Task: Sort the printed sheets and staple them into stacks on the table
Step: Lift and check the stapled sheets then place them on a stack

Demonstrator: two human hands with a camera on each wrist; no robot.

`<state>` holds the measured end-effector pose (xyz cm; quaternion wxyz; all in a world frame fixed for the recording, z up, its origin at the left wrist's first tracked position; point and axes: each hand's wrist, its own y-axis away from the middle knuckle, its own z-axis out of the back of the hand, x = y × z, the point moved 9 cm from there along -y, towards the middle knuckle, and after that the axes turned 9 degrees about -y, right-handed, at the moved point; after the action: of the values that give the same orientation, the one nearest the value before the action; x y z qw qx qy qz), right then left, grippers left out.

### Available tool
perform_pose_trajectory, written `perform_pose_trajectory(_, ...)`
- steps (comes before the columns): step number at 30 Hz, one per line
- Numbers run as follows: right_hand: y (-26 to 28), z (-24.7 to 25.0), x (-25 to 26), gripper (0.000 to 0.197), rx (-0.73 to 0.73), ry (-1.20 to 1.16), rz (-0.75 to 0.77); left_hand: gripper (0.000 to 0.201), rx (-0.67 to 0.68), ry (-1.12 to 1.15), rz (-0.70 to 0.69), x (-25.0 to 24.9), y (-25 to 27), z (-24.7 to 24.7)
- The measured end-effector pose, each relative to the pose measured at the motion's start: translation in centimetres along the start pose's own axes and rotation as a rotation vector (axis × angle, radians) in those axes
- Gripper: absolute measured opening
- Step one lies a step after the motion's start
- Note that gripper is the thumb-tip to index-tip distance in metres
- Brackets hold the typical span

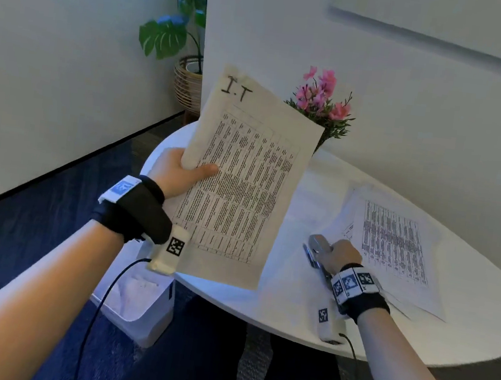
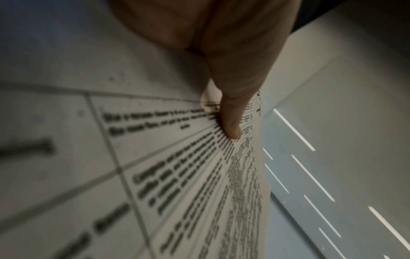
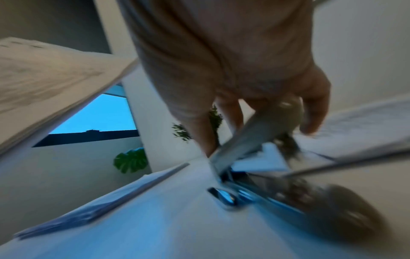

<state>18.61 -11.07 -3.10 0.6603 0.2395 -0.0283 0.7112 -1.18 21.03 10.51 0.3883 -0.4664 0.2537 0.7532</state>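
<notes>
My left hand [image 1: 182, 170] grips a bundle of printed sheets [image 1: 240, 182] by its left edge and holds it up, tilted, above the white table [image 1: 290, 318]. "I.T" is handwritten at its top. In the left wrist view my thumb [image 2: 231, 121] presses on the printed sheets [image 2: 177, 175]. My right hand [image 1: 340, 254] holds a silver stapler [image 1: 318, 245] low over the table. In the right wrist view its fingers [image 3: 315, 112] curl round the stapler [image 3: 255, 140], blurred. More printed sheets [image 1: 394, 242] lie flat on the table's right side.
A pot of pink flowers [image 1: 323, 104] stands at the table's far edge behind the raised sheets. A white box [image 1: 137, 302] sits on the dark floor under my left wrist. A leafy plant in a wicker basket [image 1: 186, 84] stands by the wall corner.
</notes>
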Motion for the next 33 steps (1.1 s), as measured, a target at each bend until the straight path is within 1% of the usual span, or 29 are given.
perform_pose_trajectory(1,0.5,1.1,1.0,0.041,-0.087,-0.085,0.069,0.015,0.001,0.042,0.015,0.3,-0.1,0.2)
perform_pose_trajectory(2,1.2,2.2,2.4,0.046,-0.172,-0.245,0.152,0.014,-0.007,0.085,0.028,0.5,-0.3,0.3)
perform_pose_trajectory(3,2.1,2.9,4.0,0.054,-0.179,-0.452,0.224,0.014,-0.016,0.129,0.045,0.9,-0.5,0.4)
perform_pose_trajectory(4,3.3,3.0,5.8,0.06,-0.079,-0.681,0.262,0.014,-0.027,0.175,0.063,1.3,-0.7,0.4)
perform_pose_trajectory(5,4.5,1.8,7.9,0.063,0.119,-0.897,0.26,0.014,-0.035,0.219,0.079,1.8,-0.9,0.3)
perform_pose_trajectory(6,5.6,0.2,9.8,0.063,0.332,-1.029,0.228,0.015,-0.049,0.258,0.091,2.3,-1.1,0.2)
perform_pose_trajectory(7,6.7,-0.9,11.4,0.059,0.484,-1.079,0.214,0.015,-0.07,0.287,0.101,2.7,-1.3,0.2)
perform_pose_trajectory(8,7.3,-1.8,12.8,0.053,0.56,-1.053,0.247,0.015,-0.104,0.302,0.114,3.3,-1.5,0.4)
perform_pose_trajectory(9,7.5,-2.1,14.0,0.044,0.574,-1.027,0.312,0.014,-0.146,0.297,0.126,4.2,-1.8,0.9)
perform_pose_trajectory(11,6.9,-2.0,15.5,0.023,0.455,-0.933,0.419,0.013,-0.221,0.262,0.144,6.3,-2.4,2.1)
perform_pose_trajectory(13,5.4,-2.5,16.7,0.026,0.4,-0.89,0.447,0.013,-0.26,0.164,0.153,8.9,-3.0,3.0)
perform_pose_trajectory(16,3.0,-3.2,18.7,0.028,0.349,-0.851,0.398,0.026,-0.263,-0.08,0.211,13.5,-3.1,3.5)
perform_pose_trajectory(19,-0.2,-3.7,21.1,0.03,0.301,-0.799,0.371,0.031,-0.239,-0.421,0.193,17.0,-2.1,2.9)
perform_pose_trajectory(21,-1.9,-4.3,22.1,0.029,0.284,-0.803,0.323,0.037,-0.233,-0.53,0.202,18.9,-1.2,2.5)
perform_pose_trajectory(23,-3.4,-5.9,22.7,0.024,0.3,-0.843,0.245,0.043,-0.243,-0.522,0.226,20.4,-0.7,2.2)
perform_pose_trajectory(25,-4.6,-7.5,22.8,0.015,0.277,-0.829,0.162,0.046,-0.265,-0.46,0.221,21.1,-0.4,1.9)
perform_pose_trajectory(26,-5.0,-8.4,22.6,0.017,0.281,-0.823,0.103,0.046,-0.268,-0.435,0.218,21.2,-0.4,1.8)
perform_pose_trajectory(27,-5.5,-9.2,22.4,0.016,0.282,-0.803,0.059,0.047,-0.264,-0.425,0.215,21.2,-0.4,1.6)
perform_pose_trajectory(28,-5.3,-9.5,22.2,0.008,0.296,-0.734,0.039,0.047,-0.259,-0.414,0.214,21.3,-0.4,1.5)
perform_pose_trajectory(29,-5.5,-10.0,22.0,0.007,0.296,-0.648,0.034,0.047,-0.256,-0.401,0.217,21.4,-0.4,1.5)
perform_pose_trajectory(31,-5.7,-10.3,21.9,0.022,0.284,-0.516,0.045,0.047,-0.267,-0.367,0.198,21.5,-0.3,1.4)
perform_pose_trajectory(33,-6.0,-10.2,22.1,0.027,0.27,-0.519,0.079,0.046,-0.288,-0.327,0.17,21.7,-0.1,1.5)
